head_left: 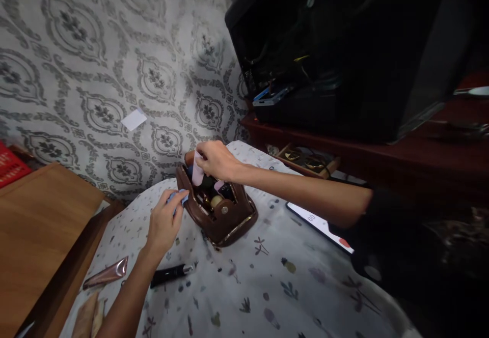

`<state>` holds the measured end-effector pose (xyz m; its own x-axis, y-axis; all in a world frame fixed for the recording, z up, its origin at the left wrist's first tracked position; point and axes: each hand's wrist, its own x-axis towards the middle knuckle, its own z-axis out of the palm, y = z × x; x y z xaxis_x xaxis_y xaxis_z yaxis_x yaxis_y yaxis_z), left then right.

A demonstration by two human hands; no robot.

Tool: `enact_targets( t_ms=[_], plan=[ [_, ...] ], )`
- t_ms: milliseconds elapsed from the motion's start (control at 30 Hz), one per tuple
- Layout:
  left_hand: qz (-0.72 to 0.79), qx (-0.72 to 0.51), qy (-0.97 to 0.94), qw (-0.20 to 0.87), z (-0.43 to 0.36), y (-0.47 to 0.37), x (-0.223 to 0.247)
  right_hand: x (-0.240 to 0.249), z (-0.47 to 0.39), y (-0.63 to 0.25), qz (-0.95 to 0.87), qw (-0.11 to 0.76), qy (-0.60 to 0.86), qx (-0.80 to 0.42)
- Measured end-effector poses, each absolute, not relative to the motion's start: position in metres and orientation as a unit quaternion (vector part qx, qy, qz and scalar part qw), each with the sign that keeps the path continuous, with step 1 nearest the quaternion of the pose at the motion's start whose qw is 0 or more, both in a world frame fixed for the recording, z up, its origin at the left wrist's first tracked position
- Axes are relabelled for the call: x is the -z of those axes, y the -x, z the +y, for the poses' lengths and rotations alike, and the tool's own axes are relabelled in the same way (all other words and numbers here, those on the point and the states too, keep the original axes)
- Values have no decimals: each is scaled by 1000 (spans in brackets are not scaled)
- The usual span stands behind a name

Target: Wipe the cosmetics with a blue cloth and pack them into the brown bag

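A brown bag (pixel 225 226) with a gold zip lies open on the patterned cloth, with several small cosmetic items inside. My right hand (pixel 217 160) is over the bag's far side, its fingers closed on a pale pink tube (pixel 197 171) that stands upright at the opening. Left of the bag, my left hand (pixel 165 221) pinches a small light-blue item (pixel 183 196) close against the rim; its kind is not clear. A black tube (pixel 168 275) with a silver end lies near my left forearm, and a shiny rose-pink tube (pixel 107 274) rests further left.
White cloth with plant prints (pixel 275 277) covers the surface. A phone or tablet with a lit screen (pixel 309 219) lies under my right forearm. A small open wooden drawer (pixel 305 161) and a dark television (pixel 344 58) are at the right, a wooden cabinet (pixel 46 226) at the left.
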<state>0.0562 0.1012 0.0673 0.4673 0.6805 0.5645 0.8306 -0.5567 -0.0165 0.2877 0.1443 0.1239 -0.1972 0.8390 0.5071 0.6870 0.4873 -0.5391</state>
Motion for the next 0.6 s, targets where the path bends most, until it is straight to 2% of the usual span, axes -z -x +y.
enact_targets(
  t_ms=[333, 600],
  plan=[
    [-457, 273, 841, 100, 101, -57, -64, -127, 171, -235, -774, 297, 531, -175],
    [-459, 271, 842, 85, 99, -56, -60, -119, 179, -232, -777, 256, 541, -193]
  ],
)
